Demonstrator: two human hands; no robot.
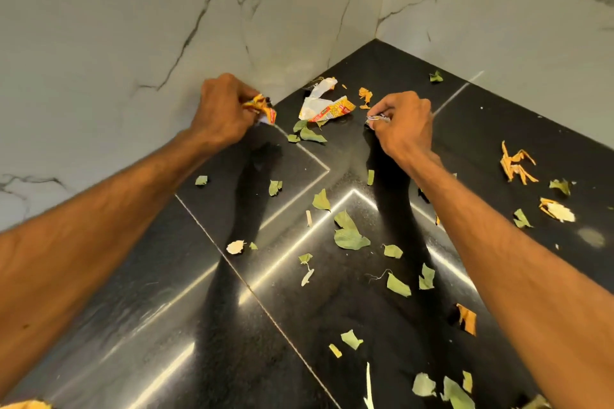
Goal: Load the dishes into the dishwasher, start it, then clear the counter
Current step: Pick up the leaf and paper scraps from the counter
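Counter [199, 325] corner boxed by walls [133, 26] on two sides; only flat leaves [350, 236], wrapper [327, 108], peels [516, 164] across surface; open from above.

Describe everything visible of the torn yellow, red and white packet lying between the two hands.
The torn yellow, red and white packet looks like thin plastic film, ripped open and crumpled, white inside up, a printed yellow-red strip along its near edge. It lies on the black counter near the wall corner, clear of the left hand and right hand. Green leaf pieces touch that edge.
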